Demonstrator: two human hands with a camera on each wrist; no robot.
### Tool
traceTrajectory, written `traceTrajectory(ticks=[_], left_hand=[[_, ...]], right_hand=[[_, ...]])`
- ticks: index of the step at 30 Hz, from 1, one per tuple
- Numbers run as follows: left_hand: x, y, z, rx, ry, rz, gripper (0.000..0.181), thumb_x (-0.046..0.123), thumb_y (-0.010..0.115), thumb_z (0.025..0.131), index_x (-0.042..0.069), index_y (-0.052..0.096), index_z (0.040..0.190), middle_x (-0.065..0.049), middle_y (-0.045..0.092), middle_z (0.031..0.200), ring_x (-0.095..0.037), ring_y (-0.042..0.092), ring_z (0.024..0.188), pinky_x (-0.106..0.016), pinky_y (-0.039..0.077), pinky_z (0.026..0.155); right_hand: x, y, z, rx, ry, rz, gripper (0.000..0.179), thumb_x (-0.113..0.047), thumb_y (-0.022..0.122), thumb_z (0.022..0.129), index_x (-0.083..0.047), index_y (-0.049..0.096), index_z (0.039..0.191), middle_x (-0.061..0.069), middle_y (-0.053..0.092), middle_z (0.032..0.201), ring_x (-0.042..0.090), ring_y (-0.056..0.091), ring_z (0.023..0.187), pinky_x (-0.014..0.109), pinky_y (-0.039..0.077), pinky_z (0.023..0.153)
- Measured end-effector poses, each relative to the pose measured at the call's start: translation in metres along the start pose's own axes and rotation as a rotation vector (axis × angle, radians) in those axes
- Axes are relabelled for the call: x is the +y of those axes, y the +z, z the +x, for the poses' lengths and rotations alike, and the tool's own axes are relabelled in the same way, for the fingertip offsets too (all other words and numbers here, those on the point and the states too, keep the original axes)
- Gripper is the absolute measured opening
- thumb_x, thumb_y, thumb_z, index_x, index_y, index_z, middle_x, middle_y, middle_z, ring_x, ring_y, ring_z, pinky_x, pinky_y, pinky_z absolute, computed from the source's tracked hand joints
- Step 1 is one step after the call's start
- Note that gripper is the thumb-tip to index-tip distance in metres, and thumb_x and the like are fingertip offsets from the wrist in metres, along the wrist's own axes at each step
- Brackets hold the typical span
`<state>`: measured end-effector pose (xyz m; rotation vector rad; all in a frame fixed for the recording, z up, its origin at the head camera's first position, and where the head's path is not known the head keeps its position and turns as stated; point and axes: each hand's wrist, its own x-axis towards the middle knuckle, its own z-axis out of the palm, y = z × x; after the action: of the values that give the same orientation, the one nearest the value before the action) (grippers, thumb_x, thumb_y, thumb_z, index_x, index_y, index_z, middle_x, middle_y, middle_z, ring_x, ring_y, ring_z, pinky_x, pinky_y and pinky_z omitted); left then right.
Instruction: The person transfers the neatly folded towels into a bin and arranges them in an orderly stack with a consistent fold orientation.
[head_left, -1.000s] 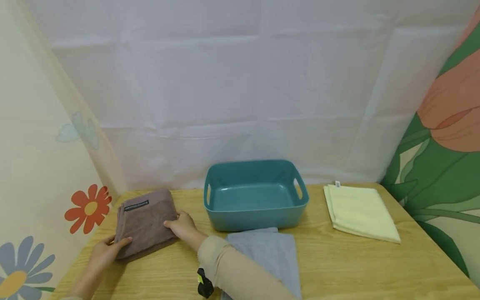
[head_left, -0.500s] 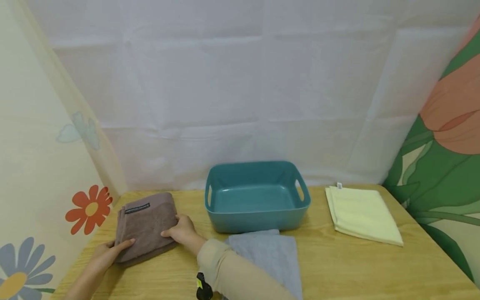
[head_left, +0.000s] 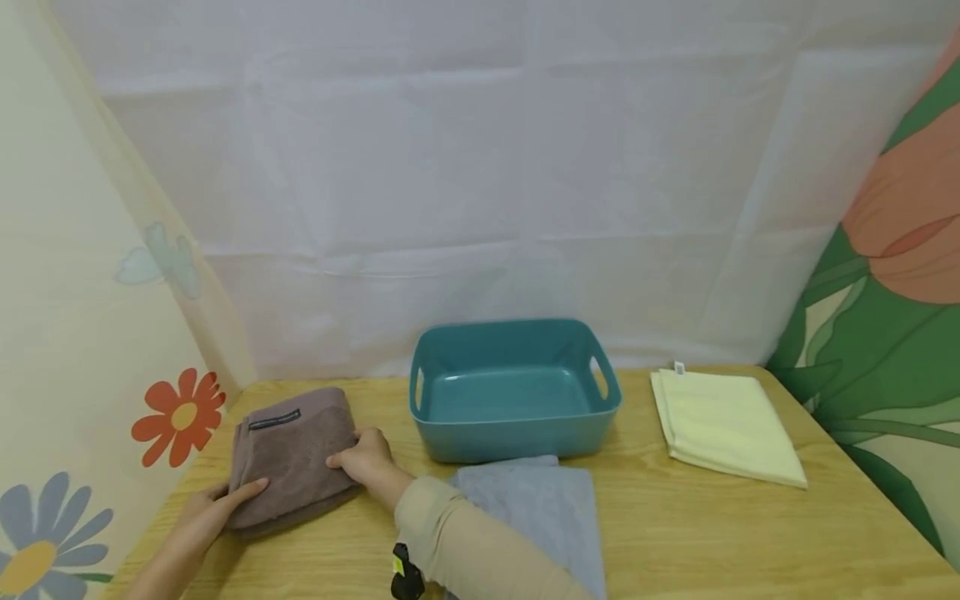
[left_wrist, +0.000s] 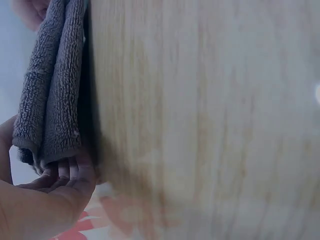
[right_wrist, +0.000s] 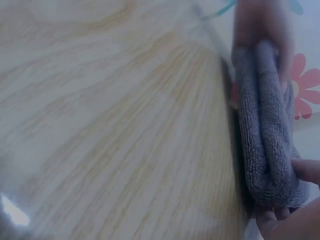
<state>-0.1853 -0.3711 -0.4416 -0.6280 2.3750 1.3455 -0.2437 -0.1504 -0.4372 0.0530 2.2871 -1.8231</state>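
Note:
A folded brown towel (head_left: 288, 450) with a dark label lies at the left end of the wooden table (head_left: 712, 533). My left hand (head_left: 243, 493) grips its near left corner, thumb on top and fingers underneath. At the towel's right edge my right hand (head_left: 351, 460) holds it the same way. The left wrist view shows the towel's folded layers (left_wrist: 50, 90) above my curled fingers (left_wrist: 65, 172). In the right wrist view the towel's edge (right_wrist: 267, 125) is pinched between my right fingers (right_wrist: 305, 170) below and my left hand (right_wrist: 260, 25) at the far end.
An empty teal basin (head_left: 513, 437) with cut-out handles stands mid-table at the back. A grey towel (head_left: 540, 508) lies flat in front of it, partly under my right sleeve. A folded pale yellow towel (head_left: 723, 425) lies at the right. Cloth backdrops enclose the table.
Both hands keep their hold on the brown towel, which has slid slightly toward the near edge of the table.

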Motion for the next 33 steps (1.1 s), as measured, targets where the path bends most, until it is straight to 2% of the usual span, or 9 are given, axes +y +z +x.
traceTrajectory(ticks=[2,6,9,12,17,23,27,33], left_hand=[[0.001,-0.001,-0.002,-0.008,0.007,0.011,0.122,0.074,0.059,0.084,-0.014,0.006,0.151,-0.043,0.013,0.15,-0.057,0.021,0.136,-0.063,0.032,0.106],[0.002,-0.003,-0.011,0.0,0.064,0.02,0.111,0.066,0.058,0.09,-0.017,0.014,0.15,-0.041,0.02,0.15,-0.054,0.035,0.132,-0.055,0.045,0.098],[0.004,-0.003,-0.018,0.012,0.101,0.027,0.104,0.061,0.058,0.093,-0.017,0.019,0.149,-0.04,0.024,0.15,-0.052,0.04,0.129,-0.053,0.047,0.096],[0.005,0.0,-0.023,0.024,0.109,0.056,0.102,0.061,0.056,0.093,-0.017,0.021,0.148,-0.039,0.026,0.149,-0.052,0.04,0.129,-0.054,0.047,0.095],[0.005,0.002,-0.03,0.043,0.092,0.079,0.105,0.064,0.055,0.093,-0.017,0.018,0.149,-0.041,0.021,0.15,-0.055,0.035,0.13,-0.058,0.044,0.097],[0.006,0.003,-0.039,0.061,0.086,0.1,0.107,0.065,0.054,0.092,-0.015,0.015,0.15,-0.041,0.018,0.15,-0.057,0.032,0.131,-0.06,0.043,0.097],[0.011,0.007,-0.045,0.082,0.099,0.134,0.105,0.066,0.053,0.092,-0.017,0.019,0.148,-0.041,0.024,0.148,-0.057,0.035,0.128,-0.059,0.046,0.093],[0.02,0.01,-0.055,0.106,0.131,0.157,0.099,0.064,0.052,0.094,-0.014,0.025,0.147,-0.04,0.034,0.143,-0.053,0.045,0.123,-0.053,0.049,0.089]], right_hand=[[-0.002,-0.001,0.0,0.006,-0.002,0.009,0.049,0.003,0.082,0.075,0.005,0.064,0.12,0.015,0.065,0.117,0.032,0.061,0.111,0.041,0.053,0.089],[-0.009,-0.003,-0.004,0.009,-0.03,0.023,0.048,0.006,0.082,0.073,0.002,0.067,0.118,0.01,0.066,0.112,0.027,0.062,0.105,0.038,0.054,0.086],[-0.015,-0.006,-0.007,0.01,-0.063,-0.008,0.047,0.005,0.083,0.072,0.0,0.069,0.116,0.007,0.067,0.108,0.024,0.063,0.101,0.036,0.054,0.083],[-0.018,-0.009,-0.011,-0.003,-0.083,-0.048,0.048,0.004,0.083,0.073,-0.002,0.069,0.118,0.007,0.067,0.107,0.023,0.063,0.1,0.034,0.055,0.081],[-0.024,-0.016,-0.019,-0.036,-0.092,-0.079,0.05,0.002,0.083,0.075,-0.003,0.067,0.122,0.008,0.067,0.112,0.025,0.063,0.104,0.034,0.056,0.08],[-0.033,-0.027,-0.027,-0.066,-0.141,-0.121,0.051,-0.002,0.083,0.077,-0.005,0.066,0.124,0.004,0.066,0.109,0.02,0.063,0.1,0.03,0.055,0.076],[-0.038,-0.036,-0.034,-0.093,-0.148,-0.067,0.053,-0.002,0.082,0.078,-0.005,0.064,0.127,0.005,0.064,0.113,0.022,0.061,0.106,0.033,0.055,0.08],[-0.037,-0.048,-0.045,-0.12,-0.123,0.081,0.053,0.002,0.08,0.078,-0.003,0.062,0.129,0.007,0.065,0.114,0.025,0.062,0.108,0.037,0.055,0.084]])
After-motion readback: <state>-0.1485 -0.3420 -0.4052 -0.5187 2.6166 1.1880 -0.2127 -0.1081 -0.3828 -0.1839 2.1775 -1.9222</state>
